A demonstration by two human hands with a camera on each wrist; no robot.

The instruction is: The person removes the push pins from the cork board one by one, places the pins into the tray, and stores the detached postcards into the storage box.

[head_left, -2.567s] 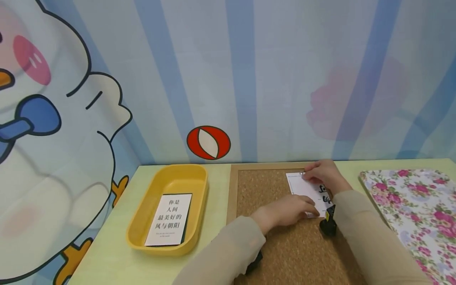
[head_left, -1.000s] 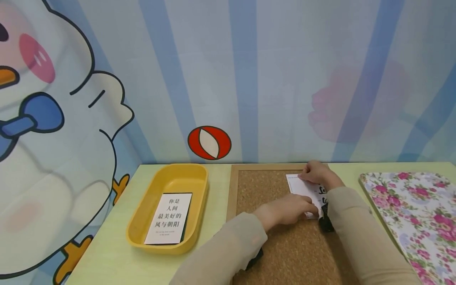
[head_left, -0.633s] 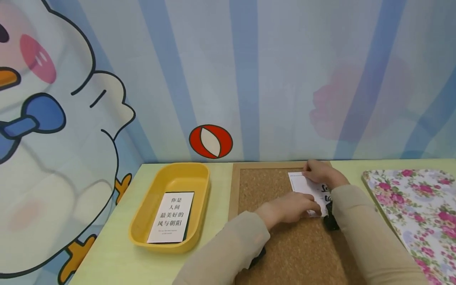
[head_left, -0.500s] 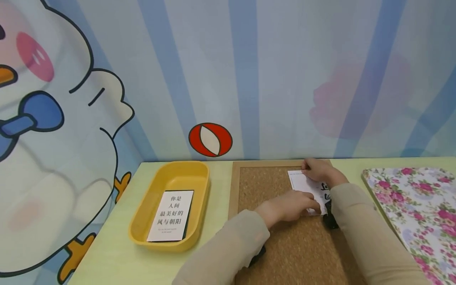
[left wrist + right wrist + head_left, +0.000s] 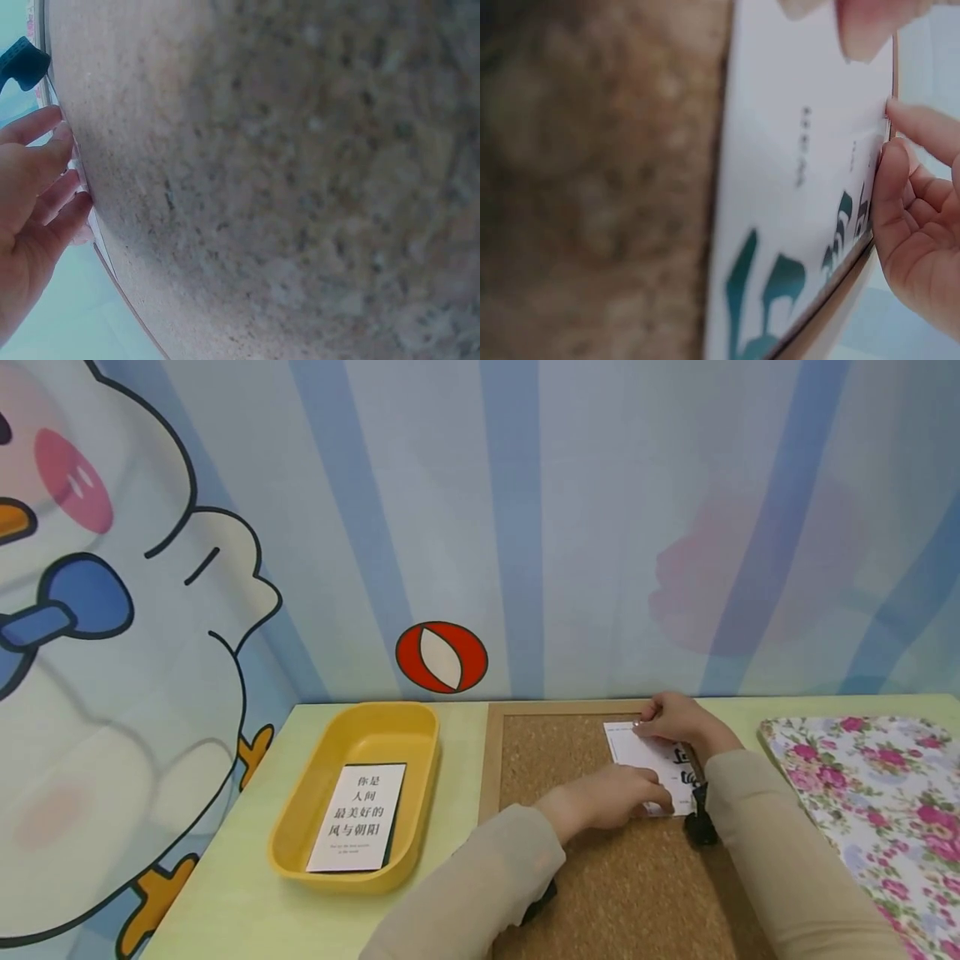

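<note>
A white card (image 5: 627, 748) with bold black characters lies on the cork board (image 5: 622, 893), near its top right corner. My left hand (image 5: 609, 797) rests on the card's lower part, its bent fingertips touching the paper. At the card's top edge my right hand (image 5: 681, 723) pinches a small shiny tack (image 5: 637, 724), mostly covered by the fingertips. In the right wrist view the right hand (image 5: 930, 202) has thumb and index finger at the edge of the card (image 5: 780, 150). The left wrist view shows the left hand (image 5: 34, 187) beside the board's surface (image 5: 262, 187).
A yellow tray (image 5: 296, 835) stands left of the board with a printed white card (image 5: 356, 818) in it. To the right lies a flower-patterned board (image 5: 885, 777). A striped cartoon backdrop (image 5: 585, 527) rises behind the table (image 5: 225, 860).
The right hand shifts slightly and tilts at the card's top edge; the shiny tack, covered a second ago, shows again beside its fingertips. The left hand and card stay nearly in place.
</note>
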